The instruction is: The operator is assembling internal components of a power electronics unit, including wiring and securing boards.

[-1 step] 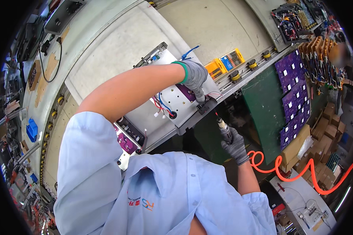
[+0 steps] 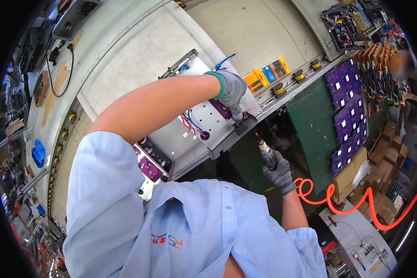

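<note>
Grey-gloved left hand [image 2: 230,91] is pinning a small black part [image 2: 243,125] on the white metal panel [image 2: 204,116]; right hand [image 2: 279,172] is gripping a pneumatic screwdriver [image 2: 265,151], best kept square.

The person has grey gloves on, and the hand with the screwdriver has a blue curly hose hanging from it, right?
Not quite: the curly hose is orange-red, not blue. The head view shows it coiling away from the right hand, which grips the screwdriver. Both gloves are grey, as you said; the left hand rests on the white metal panel.
</note>
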`<action>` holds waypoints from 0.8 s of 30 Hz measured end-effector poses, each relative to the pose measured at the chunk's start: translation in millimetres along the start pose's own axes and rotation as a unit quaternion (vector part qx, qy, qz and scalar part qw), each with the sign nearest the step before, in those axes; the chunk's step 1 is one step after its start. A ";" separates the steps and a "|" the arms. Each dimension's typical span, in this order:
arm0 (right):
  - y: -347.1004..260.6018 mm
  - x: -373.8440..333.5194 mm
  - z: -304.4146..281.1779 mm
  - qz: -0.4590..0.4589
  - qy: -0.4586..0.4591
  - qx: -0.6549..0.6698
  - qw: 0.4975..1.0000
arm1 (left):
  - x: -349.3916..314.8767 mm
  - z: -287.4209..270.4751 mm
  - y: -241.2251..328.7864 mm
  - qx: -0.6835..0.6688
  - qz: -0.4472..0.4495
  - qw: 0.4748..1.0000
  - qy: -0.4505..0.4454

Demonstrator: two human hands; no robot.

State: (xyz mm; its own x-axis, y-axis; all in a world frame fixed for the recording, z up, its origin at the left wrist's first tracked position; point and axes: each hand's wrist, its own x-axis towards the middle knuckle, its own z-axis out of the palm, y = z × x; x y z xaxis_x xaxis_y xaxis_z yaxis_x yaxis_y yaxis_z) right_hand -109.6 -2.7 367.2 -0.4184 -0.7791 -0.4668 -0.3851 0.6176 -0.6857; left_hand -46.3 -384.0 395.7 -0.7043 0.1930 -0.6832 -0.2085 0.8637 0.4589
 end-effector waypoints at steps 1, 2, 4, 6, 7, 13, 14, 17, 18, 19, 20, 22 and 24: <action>-6.3 0.2 -4.2 0.023 -0.009 -0.001 1.000 | -1.5 -2.4 2.4 0.000 -0.005 1.000 0.003; -3.5 -2.2 -2.6 0.024 -0.009 0.000 1.000 | -2.9 -2.7 3.8 -0.001 -0.009 1.000 0.007; -1.0 -1.6 -3.2 -0.021 0.007 -0.008 1.000 | 0.6 0.7 -0.8 0.003 -0.013 1.000 0.018; -5.8 1.3 -2.6 -0.022 0.007 -0.001 1.000 | 4.4 1.2 -12.4 -0.019 0.035 0.999 -0.009; -9.1 2.4 -1.6 -0.021 0.007 0.007 1.000 | 4.3 0.6 -18.9 -0.060 0.043 0.997 -0.019; -10.4 -0.8 0.3 0.000 0.008 0.004 1.000 | -11.8 -5.6 -3.7 -0.044 0.011 0.999 -0.014; -9.3 -1.9 0.3 0.001 0.010 0.005 1.000 | -16.1 -4.3 -0.8 -0.054 0.003 0.999 0.005; -7.3 -6.2 -0.3 -0.005 0.012 0.000 1.000 | -24.2 -4.1 6.5 -0.037 -0.028 0.998 0.032; -8.9 -5.7 -0.9 0.012 0.002 0.005 1.000 | -25.6 -5.1 7.0 -0.034 -0.045 0.998 0.043; -10.1 -5.0 -0.7 0.029 -0.007 0.010 1.000 | -24.3 -5.0 6.8 -0.032 -0.043 0.998 0.040; -10.5 -4.6 0.4 0.031 -0.006 0.012 0.999 | -22.2 -5.5 6.2 -0.040 -0.039 0.998 0.030; -11.4 -2.2 0.6 0.013 0.009 0.004 1.000 | -14.6 -5.6 -1.9 -0.047 -0.036 0.998 0.021; -8.7 -1.0 2.1 0.002 0.015 -0.003 1.000 | -6.6 -4.7 -14.0 -0.053 0.042 0.998 -0.019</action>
State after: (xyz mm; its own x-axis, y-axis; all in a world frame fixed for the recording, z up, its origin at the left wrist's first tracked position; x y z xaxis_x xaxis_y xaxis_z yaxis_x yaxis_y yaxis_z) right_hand -104.1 -7.6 372.4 -0.4439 -0.7733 -0.4526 -0.3882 0.6213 -0.6807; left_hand -41.8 -399.6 396.4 -0.6970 0.2814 -0.6596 -0.2219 0.7900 0.5716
